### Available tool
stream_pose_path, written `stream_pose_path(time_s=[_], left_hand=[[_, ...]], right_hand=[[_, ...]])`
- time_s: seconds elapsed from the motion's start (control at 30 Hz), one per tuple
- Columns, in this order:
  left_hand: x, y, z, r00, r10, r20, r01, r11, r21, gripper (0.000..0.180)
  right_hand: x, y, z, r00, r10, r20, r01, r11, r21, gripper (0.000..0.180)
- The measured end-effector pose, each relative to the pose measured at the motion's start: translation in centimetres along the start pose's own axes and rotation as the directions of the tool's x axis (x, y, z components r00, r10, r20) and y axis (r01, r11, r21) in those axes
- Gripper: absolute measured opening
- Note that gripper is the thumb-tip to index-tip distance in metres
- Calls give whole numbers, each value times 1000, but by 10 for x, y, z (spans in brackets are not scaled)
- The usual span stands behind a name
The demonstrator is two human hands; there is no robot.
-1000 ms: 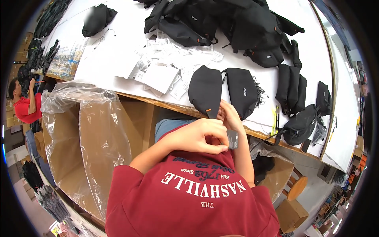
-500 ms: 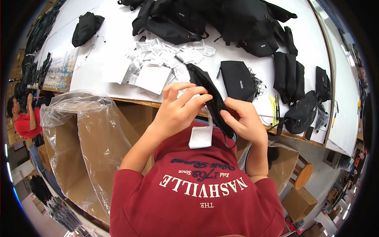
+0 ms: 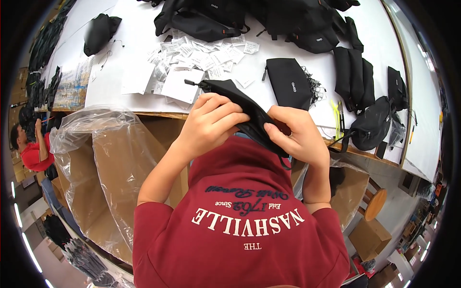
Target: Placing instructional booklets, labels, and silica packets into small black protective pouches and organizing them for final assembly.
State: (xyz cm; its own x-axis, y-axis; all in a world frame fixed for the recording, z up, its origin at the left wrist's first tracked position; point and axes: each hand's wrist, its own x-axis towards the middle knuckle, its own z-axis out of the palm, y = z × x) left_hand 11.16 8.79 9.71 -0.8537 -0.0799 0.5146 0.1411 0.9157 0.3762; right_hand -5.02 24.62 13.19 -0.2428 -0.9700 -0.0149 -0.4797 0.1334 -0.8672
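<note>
- Holding a flat black pouch [image 3: 249,113] up off the tabletop [image 3: 144,72], in front of our chest, we keep it edge-on between both hands, likely so both faces stay reachable.
- Our left hand [image 3: 211,125] has a closed grip over the pouch's upper end, fingers curled on top, thumb hidden beneath.
- Our right hand [image 3: 295,134] pinches the lower end, its grip closed on the fabric; a thin strap hangs below it.
- Behind the pouch, a scatter of white paper tags [image 3: 201,53] lies near the tabletop's front edge, within easy reach.
- Another flat black pouch [image 3: 288,81] lies to the right of the tags; black bags [image 3: 230,17] are heaped further back.
- A plastic-lined cardboard box [image 3: 105,158] stands open just below the tabletop edge on our left.
- Open room: the gap between chest and tabletop edge is tight; bare white surface shows at the left, beside the tags.
</note>
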Motion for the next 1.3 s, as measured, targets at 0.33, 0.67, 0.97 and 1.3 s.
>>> stream_pose_path(time_s=[0.33, 0.67, 0.97, 1.3], left_hand=[[-8, 9, 1, 999, 31, -33, -32, 999, -42, 33], [-23, 3, -44, 682, -473, 558, 692, 664, -282, 23], [-47, -3, -65, 463, -151, 873, 819, 451, -356, 39], [-54, 6, -43, 403, -275, 873, 915, 141, -378, 64]], right_hand=[[0, 7, 3, 998, 6, -56, -6, 1000, -6, 17], [-26, 69, 20, 939, -37, 342, -166, 822, 545, 99], [-33, 53, -4, 904, -16, 428, -68, 981, 181, 66], [-59, 34, 9, 868, 39, 495, -55, 998, 19, 73]])
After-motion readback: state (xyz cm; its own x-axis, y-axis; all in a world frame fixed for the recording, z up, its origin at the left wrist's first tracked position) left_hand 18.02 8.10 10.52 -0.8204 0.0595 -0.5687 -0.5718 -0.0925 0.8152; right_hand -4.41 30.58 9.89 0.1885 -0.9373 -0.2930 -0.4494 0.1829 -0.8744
